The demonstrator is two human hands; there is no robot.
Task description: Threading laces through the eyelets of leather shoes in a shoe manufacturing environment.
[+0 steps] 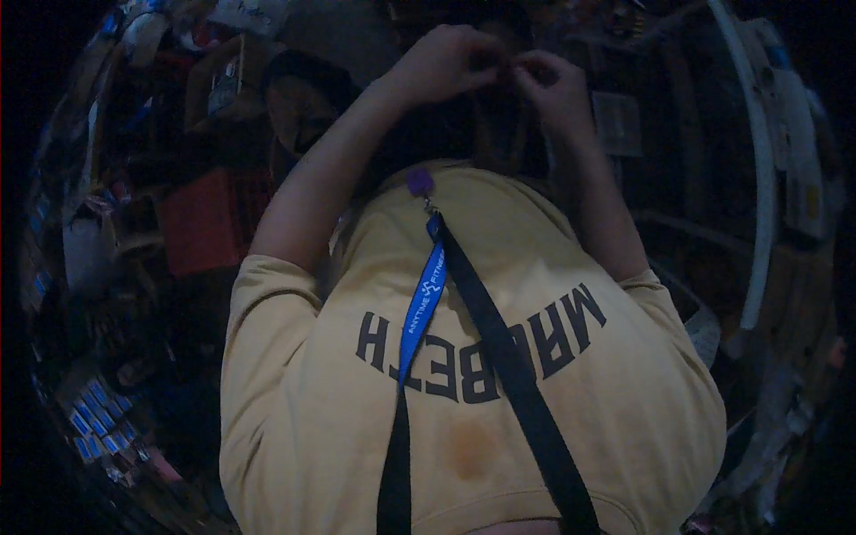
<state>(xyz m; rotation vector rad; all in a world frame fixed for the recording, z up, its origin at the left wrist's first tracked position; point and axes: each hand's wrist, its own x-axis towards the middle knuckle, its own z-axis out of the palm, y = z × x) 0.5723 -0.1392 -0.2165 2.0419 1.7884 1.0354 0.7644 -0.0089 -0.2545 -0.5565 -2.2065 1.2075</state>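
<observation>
Both my hands are raised close together at the top of the dim head view, in front of my body. My left hand [455, 64] is curled, thumb and fingertips pinched together. Just to its right, my right hand [555, 87] is pinched too, its fingertips almost touching the left ones. Whatever lies between the fingertips is too small and dark to make out. A blue and black lanyard [426, 290] hangs over my yellow shirt [357, 428], with a small purple piece [420, 182] at its end.
To the left stands a red plastic crate [201, 227], with a brown box [214, 85] behind it. A pale clear container [617, 123] sits right of my right hand. A long light-coloured strip [758, 178] curves along the right side. Cluttered small items lie at the far left.
</observation>
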